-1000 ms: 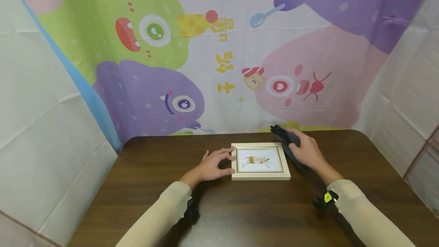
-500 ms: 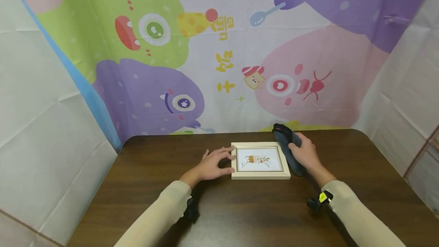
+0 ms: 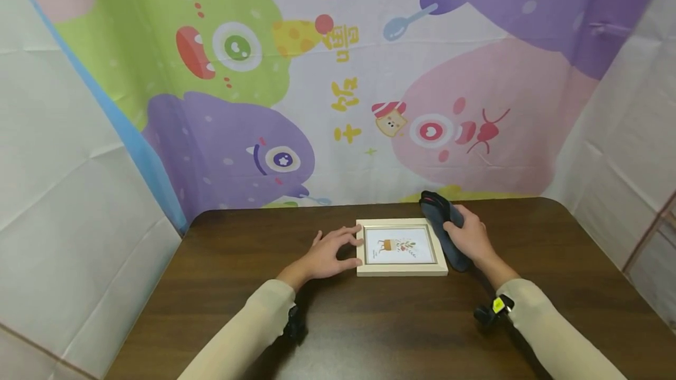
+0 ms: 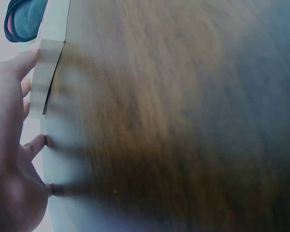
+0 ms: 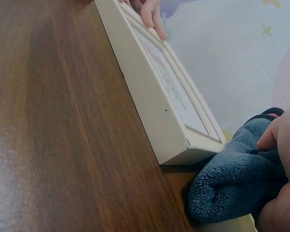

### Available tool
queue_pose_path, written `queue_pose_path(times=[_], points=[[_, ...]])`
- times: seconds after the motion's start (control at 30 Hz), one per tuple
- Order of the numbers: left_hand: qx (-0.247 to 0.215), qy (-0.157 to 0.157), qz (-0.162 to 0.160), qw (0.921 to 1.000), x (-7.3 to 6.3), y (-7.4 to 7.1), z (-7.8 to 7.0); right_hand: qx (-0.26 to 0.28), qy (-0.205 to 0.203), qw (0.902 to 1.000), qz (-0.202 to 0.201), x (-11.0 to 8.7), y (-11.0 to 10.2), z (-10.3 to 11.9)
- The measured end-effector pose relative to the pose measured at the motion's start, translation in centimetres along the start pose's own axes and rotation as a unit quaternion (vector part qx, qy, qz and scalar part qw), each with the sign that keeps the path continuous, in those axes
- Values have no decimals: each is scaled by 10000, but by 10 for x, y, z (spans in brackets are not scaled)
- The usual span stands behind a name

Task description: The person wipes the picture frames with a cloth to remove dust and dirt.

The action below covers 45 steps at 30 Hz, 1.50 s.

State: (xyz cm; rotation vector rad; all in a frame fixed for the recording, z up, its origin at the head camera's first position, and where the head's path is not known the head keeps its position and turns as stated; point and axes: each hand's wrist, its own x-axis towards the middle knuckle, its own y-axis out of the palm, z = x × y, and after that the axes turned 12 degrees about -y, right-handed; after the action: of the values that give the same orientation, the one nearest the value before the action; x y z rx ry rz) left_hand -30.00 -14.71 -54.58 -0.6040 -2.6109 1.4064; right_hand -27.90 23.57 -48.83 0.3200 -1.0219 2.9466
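A cream picture frame (image 3: 401, 271) lies face up on the table, showing a small plant drawing under its pane. My left hand (image 3: 331, 254) rests its thumb and fingertips against the frame's left edge; in the left wrist view, two fingers (image 4: 35, 146) of that hand reach beyond the frame's corner. At the opposite side, my right hand (image 3: 470, 233) grips a folded, fleecy dark grey-blue cloth (image 3: 442, 233) with a black edge. The cloth lies along the frame's right edge; the right wrist view shows its fuzzy end (image 5: 227, 186) by the frame's corner. My right palm hides part of it.
The dark wooden table (image 3: 369, 327) ends just behind the frame, at a patterned cartoon curtain (image 3: 343, 175). Pale cloth panels (image 3: 79, 192) stand at both sides. Each wrist carries a small black camera (image 3: 294, 324).
Over the last second my right hand has shifted slightly left and turned the cloth, so its flat blue face shows beside the frame. The left hand and frame have stayed put.
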Motion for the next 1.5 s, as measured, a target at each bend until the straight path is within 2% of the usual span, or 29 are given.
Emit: queue_pose_path(times=[0.37, 0.73, 1.5], points=[[-88, 17, -10, 10000, 1, 1, 2, 217, 48, 9997, 95, -13, -3, -1], [-14, 36, -29, 10000, 1, 1, 2, 421, 233, 9988, -110, -34, -3, 5], [22, 26, -55, 10000, 2, 2, 3, 493, 282, 9983, -129, -78, -5, 11]])
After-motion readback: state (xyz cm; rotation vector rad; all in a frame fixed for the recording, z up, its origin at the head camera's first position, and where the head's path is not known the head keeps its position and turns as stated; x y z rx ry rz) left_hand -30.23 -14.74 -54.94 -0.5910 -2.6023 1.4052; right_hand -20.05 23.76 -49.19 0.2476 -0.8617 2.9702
